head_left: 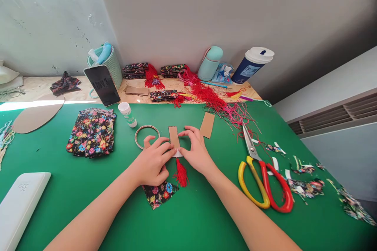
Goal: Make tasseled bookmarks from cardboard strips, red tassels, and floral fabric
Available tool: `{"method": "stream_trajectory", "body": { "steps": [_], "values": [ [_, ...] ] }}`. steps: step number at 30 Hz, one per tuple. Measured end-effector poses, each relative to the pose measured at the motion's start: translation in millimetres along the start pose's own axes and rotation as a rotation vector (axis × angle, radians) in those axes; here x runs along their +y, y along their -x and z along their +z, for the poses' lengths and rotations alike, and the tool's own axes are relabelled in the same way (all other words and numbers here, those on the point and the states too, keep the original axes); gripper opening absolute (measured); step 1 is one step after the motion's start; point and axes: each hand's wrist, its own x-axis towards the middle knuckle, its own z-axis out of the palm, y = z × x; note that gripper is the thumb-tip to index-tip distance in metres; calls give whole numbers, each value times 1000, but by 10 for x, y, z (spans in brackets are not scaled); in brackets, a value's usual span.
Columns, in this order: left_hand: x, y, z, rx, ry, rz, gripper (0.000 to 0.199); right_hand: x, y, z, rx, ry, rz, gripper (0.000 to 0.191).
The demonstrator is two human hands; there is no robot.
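Observation:
A small brown cardboard strip (174, 136) lies upright before me on the green mat, with a white piece (177, 153) across its lower end. A red tassel (181, 174) hangs down from that end. My left hand (154, 160) presses its fingertips on the strip's lower left side, its other fingers curled. On the right side, my right hand (198, 151) holds the strip's edge and lower end with index finger and thumb. A floral black cloth piece (160, 195) lies flat, partly under my left hand. A tape roll (136, 141) sits just behind my left fingers.
Big scissors (256, 160) with yellow and red handles lie open at right, near fabric scraps (306, 187). A glue stick (127, 114), stacked floral cloth (92, 132) and a phone (103, 85) stand left. Red threads (218, 100), a bottle (210, 64) and a cup (250, 66) are behind.

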Motion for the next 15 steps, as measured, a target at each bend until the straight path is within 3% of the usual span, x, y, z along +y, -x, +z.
{"method": "stream_trajectory", "body": {
  "steps": [15],
  "values": [
    [-19, -6, 9, -1, -27, 29, 53, -9, 6, 12, -15, 32, 4, 34]
  ]
}}
